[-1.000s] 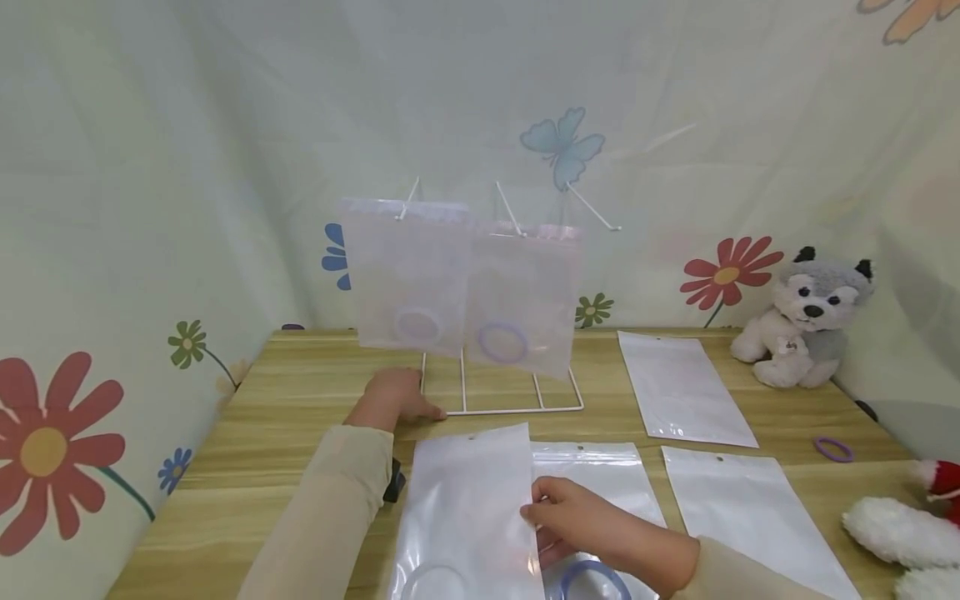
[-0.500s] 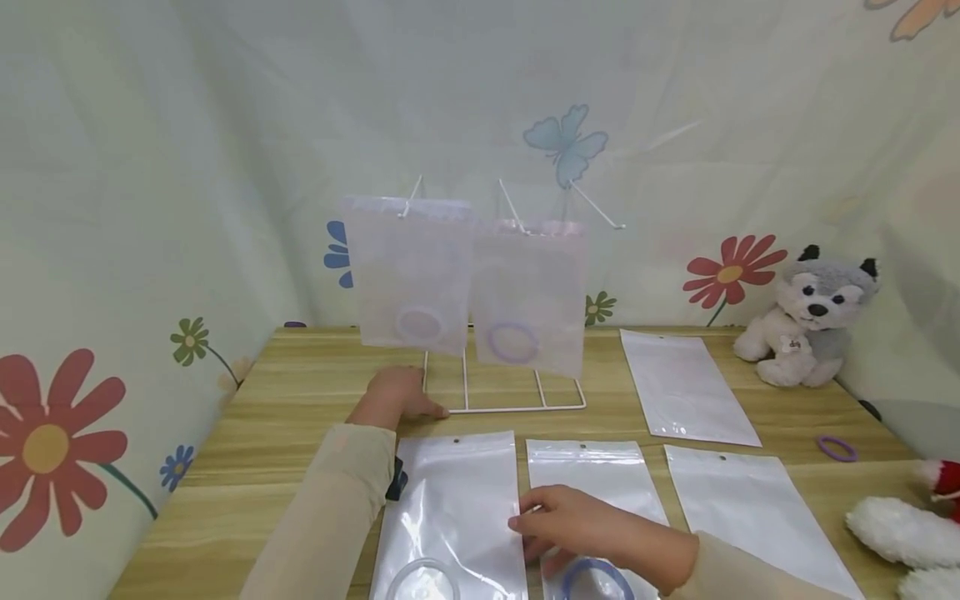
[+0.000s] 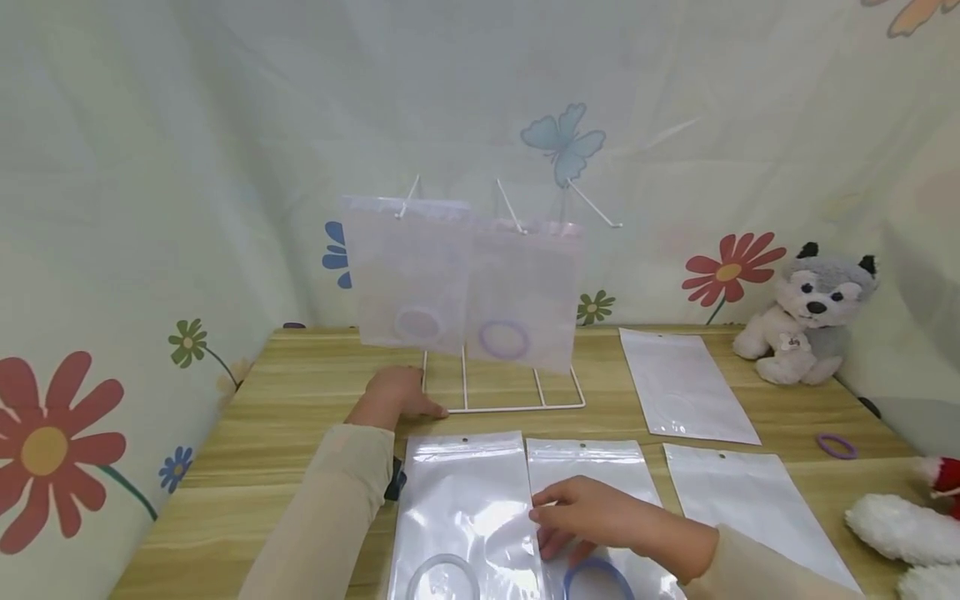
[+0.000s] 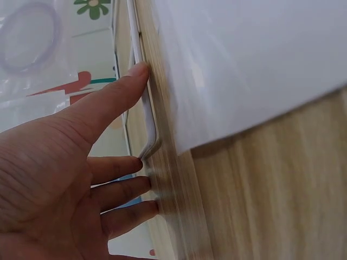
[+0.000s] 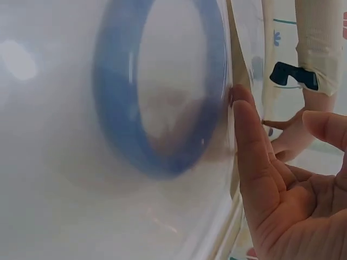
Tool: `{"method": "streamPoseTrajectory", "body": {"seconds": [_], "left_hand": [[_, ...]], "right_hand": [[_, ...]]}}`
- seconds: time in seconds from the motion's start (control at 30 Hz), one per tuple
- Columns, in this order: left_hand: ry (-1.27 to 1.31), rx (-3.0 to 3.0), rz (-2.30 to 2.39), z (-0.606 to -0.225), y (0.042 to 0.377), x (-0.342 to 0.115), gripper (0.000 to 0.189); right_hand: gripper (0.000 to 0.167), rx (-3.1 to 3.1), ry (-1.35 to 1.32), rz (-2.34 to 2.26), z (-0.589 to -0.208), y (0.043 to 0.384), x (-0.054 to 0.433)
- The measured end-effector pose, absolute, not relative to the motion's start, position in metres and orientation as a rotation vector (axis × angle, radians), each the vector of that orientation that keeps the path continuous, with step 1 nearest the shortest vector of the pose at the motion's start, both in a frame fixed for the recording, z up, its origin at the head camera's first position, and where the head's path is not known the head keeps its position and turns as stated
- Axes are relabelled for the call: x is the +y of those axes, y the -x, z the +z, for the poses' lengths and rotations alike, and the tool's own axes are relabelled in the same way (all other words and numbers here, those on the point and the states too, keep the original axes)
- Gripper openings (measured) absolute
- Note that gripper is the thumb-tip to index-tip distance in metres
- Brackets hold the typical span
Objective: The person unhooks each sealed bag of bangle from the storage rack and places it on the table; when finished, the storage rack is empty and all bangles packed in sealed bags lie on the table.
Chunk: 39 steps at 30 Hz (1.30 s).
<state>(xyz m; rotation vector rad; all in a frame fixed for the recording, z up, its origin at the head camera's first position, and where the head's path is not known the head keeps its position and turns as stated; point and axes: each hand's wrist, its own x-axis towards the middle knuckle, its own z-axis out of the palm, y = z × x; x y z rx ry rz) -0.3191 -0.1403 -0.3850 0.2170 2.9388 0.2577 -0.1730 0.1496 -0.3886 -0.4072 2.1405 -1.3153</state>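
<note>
At the near left corner of a white wire rack (image 3: 517,409), my left hand (image 3: 397,393) rests its thumb on the base wire. Its other fingers (image 4: 122,190) lie fairly straight by the bent corner. My right hand (image 3: 581,518) touches a flat bag (image 3: 588,475) with a blue ring (image 5: 116,81) inside; its thumb stands apart from the fingers and it holds nothing. Left of it lies a zip bag (image 3: 465,500) containing a clear whitish ring (image 3: 442,575). Two frosted bags, one with a pale ring (image 3: 417,323) and one with a purple ring (image 3: 503,340), hang from the rack's hooks.
A third hook (image 3: 596,204) on the rack carries no bag. Two more flat bags, a far bag (image 3: 690,387) and a near bag (image 3: 757,508), lie to the right, with a small purple ring (image 3: 836,446) beyond. Plush toys, including a grey dog (image 3: 810,321), sit at the right edge.
The bag with the clear ring, lifted at its right edge in my right hand a second ago, now lies flat. My right hand has let go of it. The left hand has stayed put.
</note>
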Motion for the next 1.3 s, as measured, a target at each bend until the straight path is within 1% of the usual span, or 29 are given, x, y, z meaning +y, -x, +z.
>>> {"method": "streamPoseTrajectory", "body": {"seconds": [0.13,0.33,0.43,0.57,0.67,0.73,0.83,0.9,1.0,1.07,1.17,1.23,1.3], "left_hand": [[-0.196,2.946,0.268,-0.383,0.322,-0.14,0.085],[-0.171,2.943,0.298,-0.381,0.323,-0.138,0.085],[-0.178,2.938,0.308,-0.381,0.321,-0.136,0.083],[-0.171,2.941,0.325,-0.382,0.318,-0.132,0.083],[-0.16,2.946,0.331,-0.384,0.317,-0.131,0.083],[-0.16,2.95,0.329,-0.384,0.315,-0.129,0.082],[-0.168,2.948,0.343,-0.385,0.314,-0.128,0.082],[-0.181,2.947,0.348,-0.385,0.315,-0.128,0.083],[-0.209,2.93,0.349,-0.386,0.316,-0.132,0.085],[-0.238,2.908,0.36,-0.387,0.318,-0.136,0.086],[-0.283,2.837,0.49,-0.386,0.319,-0.141,0.087],[-0.316,2.796,0.627,-0.383,0.319,-0.142,0.084],[-0.327,2.765,0.794,-0.379,0.318,-0.139,0.076]], "right_hand": [[0.05,2.33,0.492,-1.187,-0.379,0.19,0.157],[0.04,2.819,0.67,-0.764,-0.372,0.245,0.177],[0.044,2.9,0.634,-0.629,-0.372,0.271,0.189],[0.057,2.917,0.495,-0.542,-0.378,0.295,0.199],[0.06,2.915,0.457,-0.513,-0.385,0.304,0.203],[0.053,2.914,0.447,-0.483,-0.391,0.308,0.204],[0.037,2.907,0.423,-0.479,-0.396,0.312,0.205],[0.031,2.918,0.42,-0.476,-0.396,0.313,0.204],[0.027,2.949,0.431,-0.468,-0.396,0.314,0.201],[0.027,2.979,0.458,-0.423,-0.396,0.315,0.199],[0.031,3.0,0.462,-0.373,-0.397,0.317,0.197],[0.033,3.008,0.458,-0.355,-0.398,0.318,0.197],[0.034,3.011,0.45,-0.355,-0.398,0.318,0.196]]}}
